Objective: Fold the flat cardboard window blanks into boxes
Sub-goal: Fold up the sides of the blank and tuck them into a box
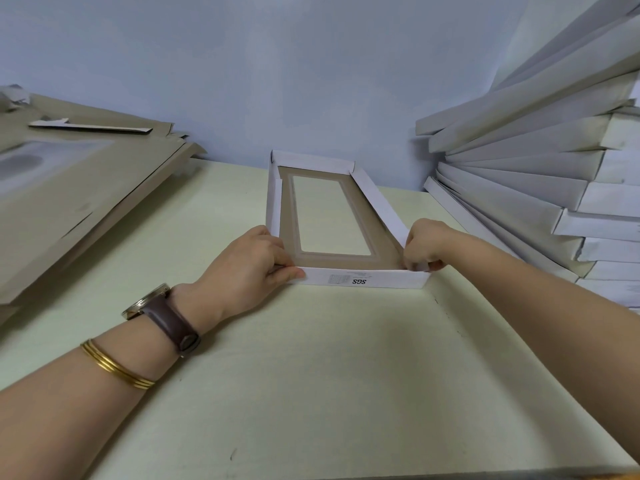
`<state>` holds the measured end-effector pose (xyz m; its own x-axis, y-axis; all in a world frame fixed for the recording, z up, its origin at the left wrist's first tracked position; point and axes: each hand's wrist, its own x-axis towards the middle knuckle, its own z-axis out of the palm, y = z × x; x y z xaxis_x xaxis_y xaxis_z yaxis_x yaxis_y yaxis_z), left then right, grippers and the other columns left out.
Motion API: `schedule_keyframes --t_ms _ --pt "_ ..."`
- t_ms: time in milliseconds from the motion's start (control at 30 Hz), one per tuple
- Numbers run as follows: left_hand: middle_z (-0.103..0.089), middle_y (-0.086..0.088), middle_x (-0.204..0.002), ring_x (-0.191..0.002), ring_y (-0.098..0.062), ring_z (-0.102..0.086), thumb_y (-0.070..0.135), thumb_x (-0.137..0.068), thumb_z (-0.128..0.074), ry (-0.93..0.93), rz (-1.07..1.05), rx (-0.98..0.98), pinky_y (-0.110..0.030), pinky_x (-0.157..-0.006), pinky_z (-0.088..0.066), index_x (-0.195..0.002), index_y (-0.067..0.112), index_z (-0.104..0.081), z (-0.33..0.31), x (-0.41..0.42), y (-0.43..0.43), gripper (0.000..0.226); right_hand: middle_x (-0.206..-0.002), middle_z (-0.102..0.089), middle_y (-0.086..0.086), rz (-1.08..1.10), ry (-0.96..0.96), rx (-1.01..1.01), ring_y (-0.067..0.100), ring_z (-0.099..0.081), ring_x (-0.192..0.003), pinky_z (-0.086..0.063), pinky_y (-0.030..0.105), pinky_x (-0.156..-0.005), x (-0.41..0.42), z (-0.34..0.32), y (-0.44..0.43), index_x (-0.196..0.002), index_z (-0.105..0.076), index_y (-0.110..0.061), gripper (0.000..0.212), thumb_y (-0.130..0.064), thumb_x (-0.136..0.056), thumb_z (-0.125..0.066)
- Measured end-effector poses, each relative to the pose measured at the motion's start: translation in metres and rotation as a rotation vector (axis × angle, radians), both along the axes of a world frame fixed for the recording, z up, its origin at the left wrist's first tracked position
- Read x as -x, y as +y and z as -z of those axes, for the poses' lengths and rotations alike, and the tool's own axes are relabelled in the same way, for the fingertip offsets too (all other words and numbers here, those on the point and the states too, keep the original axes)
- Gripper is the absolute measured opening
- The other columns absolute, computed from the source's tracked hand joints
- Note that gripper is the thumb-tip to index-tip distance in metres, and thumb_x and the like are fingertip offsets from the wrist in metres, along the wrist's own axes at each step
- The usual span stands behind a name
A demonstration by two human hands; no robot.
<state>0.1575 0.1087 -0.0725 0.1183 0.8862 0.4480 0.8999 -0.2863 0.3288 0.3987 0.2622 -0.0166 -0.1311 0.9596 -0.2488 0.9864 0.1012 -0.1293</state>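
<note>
Just one view here, a wide-angle cam on the person's head, tilted forward and down over the worktop (311,375). It sits close, with both forearms coming in from the bottom corners and meeting mid-frame. It faces a pale wall (277,64) at the worktop's far edge. Straight lines bow toward the edges, probably lens distortion. No second view, so nothing overlaps.

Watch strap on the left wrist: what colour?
Dark brown watch strap, clearest in the head view.
</note>
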Motion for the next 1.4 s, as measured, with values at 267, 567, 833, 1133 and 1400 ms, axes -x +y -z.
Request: schedule_keyframes --t_ms 267,567,833,1133,1400 --pt "-0.054 0.003 -0.065 -0.076 -0.018 -0.04 0.039 -0.089 -0.063 -0.004 0.014 -0.015 -0.023 -0.064 -0.031 -0.072 0.012 -0.072 -0.001 0.0 -0.001 0.033 -0.075 -0.062 0.009 -0.103 0.057 0.079 0.022 -0.056 -0.06 -0.053 0.029 -0.063 -0.007 -0.004 0.003 -0.092 -0.072 0.0 0.031 0.014 -0.076 -0.049" --pt "-0.057 -0.001 -0.067 -0.077 -0.017 -0.038 0.04 -0.09 -0.061 0.005 0.005 0.0 -0.023 -0.064 -0.03 -0.073 0.009 -0.072 -0.001 -0.001 -0.001 0.037 -0.062 -0.061 0.005 -0.159 0.132 0.129 0.023 -0.056 -0.062 -0.051 0.024 -0.058 -0.02 -0.006 0.008 -0.087 -0.073 0.0 0.024 0.005 -0.074 -0.054" --pt "-0.058 0.0 -0.069 -0.078 -0.018 -0.04 0.039 -0.09 -0.06 0.0 0.015 0.005 -0.025 -0.067 -0.035 -0.077 0.009 -0.073 -0.001 0.0 0.0 0.035 -0.066 -0.055 0.003 -0.233 0.101 0.252 0.021 -0.048 -0.064 -0.047 0.023 -0.057 -0.026 -0.006 0.007 -0.078 -0.068 -0.009 0.017 0.0 -0.076 -0.055" --pt "-0.053 0.006 -0.066 -0.077 -0.016 -0.039 0.037 -0.09 -0.062 -0.006 0.03 -0.003 -0.023 -0.066 -0.032 -0.079 0.012 -0.075 -0.002 -0.001 -0.001 0.031 -0.077 -0.058 0.003 -0.369 -0.018 0.223 0.018 -0.053 -0.062 -0.048 0.022 -0.059 -0.026 -0.007 0.006 -0.072 -0.064 -0.022 0.025 -0.004 -0.085 -0.052" --pt "-0.055 0.003 -0.066 -0.077 -0.016 -0.04 0.04 -0.091 -0.059 -0.009 0.03 0.012 -0.024 -0.068 -0.036 -0.076 0.011 -0.073 0.0 0.0 0.0 0.036 -0.075 -0.055 0.001 -0.392 0.067 0.256 0.019 -0.053 -0.067 -0.049 0.024 -0.064 -0.032 -0.007 0.004 -0.071 -0.066 -0.018 0.029 0.002 -0.086 -0.052"
